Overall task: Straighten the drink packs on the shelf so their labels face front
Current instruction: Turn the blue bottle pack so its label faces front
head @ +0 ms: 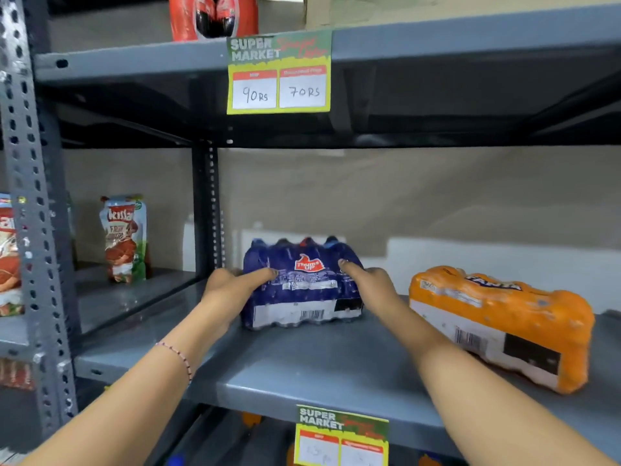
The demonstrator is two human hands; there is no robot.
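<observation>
Your left hand (232,285) and right hand (369,280) gripped the two sides of the blue drink pack (302,284), label facing front, set back from the grey shelf (302,364) edge, with bare shelf before it; the orange pack (500,324) lay angled nearby to its right, one corner near the shelf's front edge

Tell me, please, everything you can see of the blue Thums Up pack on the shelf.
The blue Thums Up pack is a shrink-wrapped bundle of small bottles, their caps bulging along the top under glossy plastic film. A red and white logo sits on the front, with a white barcode strip and a black patch below. It stands upright on the grey metal shelf, roughly facing front. The left hand and right hand press its two ends. The orange Fanta pack lies apart.
</observation>
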